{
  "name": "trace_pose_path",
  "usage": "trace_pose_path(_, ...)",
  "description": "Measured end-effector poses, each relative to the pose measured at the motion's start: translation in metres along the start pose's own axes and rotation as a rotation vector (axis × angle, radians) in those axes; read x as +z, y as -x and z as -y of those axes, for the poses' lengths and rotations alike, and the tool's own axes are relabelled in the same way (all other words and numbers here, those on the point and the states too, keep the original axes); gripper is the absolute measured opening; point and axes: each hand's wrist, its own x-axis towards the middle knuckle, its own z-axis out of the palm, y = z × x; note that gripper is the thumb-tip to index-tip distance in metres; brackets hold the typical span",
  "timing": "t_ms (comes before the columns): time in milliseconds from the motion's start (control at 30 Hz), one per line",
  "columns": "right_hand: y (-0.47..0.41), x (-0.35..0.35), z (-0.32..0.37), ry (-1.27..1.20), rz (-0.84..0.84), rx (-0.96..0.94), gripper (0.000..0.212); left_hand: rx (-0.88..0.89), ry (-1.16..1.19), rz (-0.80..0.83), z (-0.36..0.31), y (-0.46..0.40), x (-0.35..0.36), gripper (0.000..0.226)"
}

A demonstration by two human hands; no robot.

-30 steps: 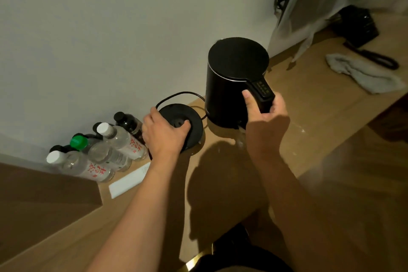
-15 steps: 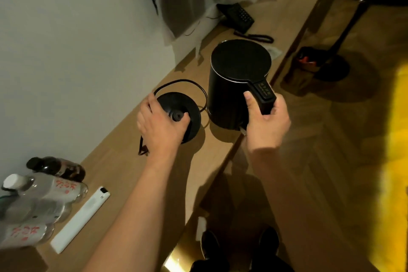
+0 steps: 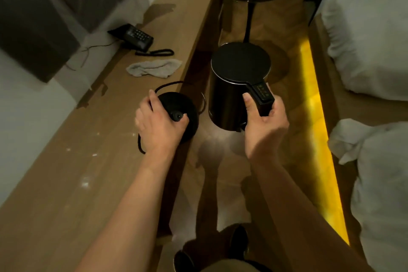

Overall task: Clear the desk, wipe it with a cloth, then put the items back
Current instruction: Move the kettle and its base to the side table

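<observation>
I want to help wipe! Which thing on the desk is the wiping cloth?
Look along the long wooden desk by the wall, past the left hand holding the round black kettle base. Just before the black telephone lies the cloth. It is the only soft, crumpled, pale grey thing there; its neighbours are hard and black.

Lighting: dim, warm indoor light. Brightest source: a yellow light strip (image 3: 318, 130) glowing along the floor, beyond the right hand's fingers (image 3: 268, 117). Shadows: soft arm shadows on the floor below both wrists. Glare: pale specks on the worktop (image 3: 72, 179) short of the left fingers (image 3: 152, 100). Blur: curtain (image 3: 33, 17) smeared at upper left. Distortion: wide-angle bending of straight edges toward the borders.
</observation>
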Motion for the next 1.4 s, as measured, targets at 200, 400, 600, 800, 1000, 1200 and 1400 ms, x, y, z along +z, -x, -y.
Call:
trace_pose_path(200, -0.066, -0.043, -0.017, -0.019, -0.063, 0.061, 0.058, 0.098, -0.019, 0.014, -0.089, -0.005, 0.034, 0.105)
trace_pose_path(400, -0.116, -0.060, -0.029, 0.002, -0.108, 0.089, 0.068, 0.173, -0.055, 0.028, -0.136, -0.026, 0.063, 0.105)
trace_pose_path(600, -0.178, -0.048, -0.042, 0.047, -0.158, 0.005, 0.050, 0.168, -0.055, 0.043, -0.167, -0.070, 0.102, 0.106)
trace_pose_path(800, -0.260, -0.015, -0.063, 0.085, -0.160, 0.006, 0.046, 0.151, -0.047, 0.055, -0.203, -0.142, 0.149, 0.107)
trace_pose_path(1000, -0.341, 0.025, -0.073, 0.129, -0.172, -0.053, 0.039, 0.150, -0.013, 0.052, -0.240, -0.221, 0.185, 0.109)
trace_pose_path(1200, -0.405, 0.048, -0.079, 0.090, -0.163, -0.092, 0.040, 0.162, -0.021, 0.035, -0.275, -0.275, 0.214, 0.110)
trace_pose_path(1400, -0.480, 0.073, -0.098, 0.046, -0.129, -0.077, 0.036, 0.157, -0.040, 0.035, -0.318, -0.328, 0.256, 0.111)
